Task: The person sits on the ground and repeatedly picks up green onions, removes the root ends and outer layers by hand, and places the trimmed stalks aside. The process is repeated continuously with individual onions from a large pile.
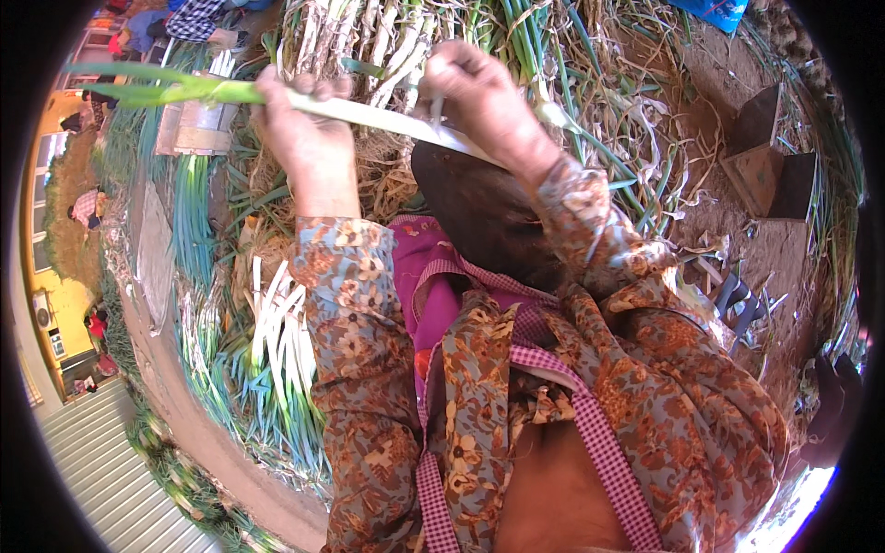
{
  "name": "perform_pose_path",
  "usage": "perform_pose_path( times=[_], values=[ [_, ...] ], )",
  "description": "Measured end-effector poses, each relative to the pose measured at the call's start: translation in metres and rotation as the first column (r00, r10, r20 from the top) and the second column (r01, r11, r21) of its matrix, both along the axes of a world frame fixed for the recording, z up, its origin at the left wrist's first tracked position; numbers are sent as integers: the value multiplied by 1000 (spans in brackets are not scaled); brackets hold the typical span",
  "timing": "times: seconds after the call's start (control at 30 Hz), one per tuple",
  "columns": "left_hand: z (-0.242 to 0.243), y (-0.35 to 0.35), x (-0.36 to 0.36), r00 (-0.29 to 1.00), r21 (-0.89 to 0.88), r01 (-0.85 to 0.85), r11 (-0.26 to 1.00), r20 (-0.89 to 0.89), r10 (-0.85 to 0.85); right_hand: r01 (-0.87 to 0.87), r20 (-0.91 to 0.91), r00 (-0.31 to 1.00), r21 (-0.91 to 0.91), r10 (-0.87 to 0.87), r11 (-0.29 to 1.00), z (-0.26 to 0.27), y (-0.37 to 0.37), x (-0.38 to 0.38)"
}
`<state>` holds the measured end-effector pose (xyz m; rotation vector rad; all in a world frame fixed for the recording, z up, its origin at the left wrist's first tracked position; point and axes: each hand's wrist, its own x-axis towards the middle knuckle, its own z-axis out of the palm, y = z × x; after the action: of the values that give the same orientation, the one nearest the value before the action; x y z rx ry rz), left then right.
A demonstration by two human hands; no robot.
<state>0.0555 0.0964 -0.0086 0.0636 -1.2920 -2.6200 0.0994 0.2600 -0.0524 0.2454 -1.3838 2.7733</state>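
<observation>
My left hand (pixel 301 131) is closed around a long green onion (pixel 387 119), near where its white stalk turns green. The stalk lies almost level across my front, with the green leaves out to the left and the white end to the right. Over that white end my right hand (pixel 480 104) is curled and blurred by motion. A thin pale strip (pixel 437 110) runs from its fingers down to the stalk and looks like outer skin. The onion's far right tip is hidden behind my right hand and wrist. Below it, a dark rounded surface (pixel 484 207) shows at my lap.
Unpeeled onions with dry skins (pixel 380 41) are heaped ahead. Clean white-stalked onions (pixel 276 332) lie at my left, near a box-like stand (pixel 200 128) with more onions. An angular open-sided box (pixel 767 166) stands on the soil at right. Other people (pixel 86 207) are far left.
</observation>
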Motion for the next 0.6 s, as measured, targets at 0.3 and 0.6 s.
perform_pose_path(
  times=[0.3, 0.6],
  values=[
    [29, -94, -30, 970, 5, -229, 973, 81, 228, 81, 311, 690, 864, -653, 496, -134, 274, 163],
    [19, -80, -66, 985, 216, -97, 971, 159, 63, 179, -218, 974, 907, 63, 382, -73, 141, 96]
  ],
)
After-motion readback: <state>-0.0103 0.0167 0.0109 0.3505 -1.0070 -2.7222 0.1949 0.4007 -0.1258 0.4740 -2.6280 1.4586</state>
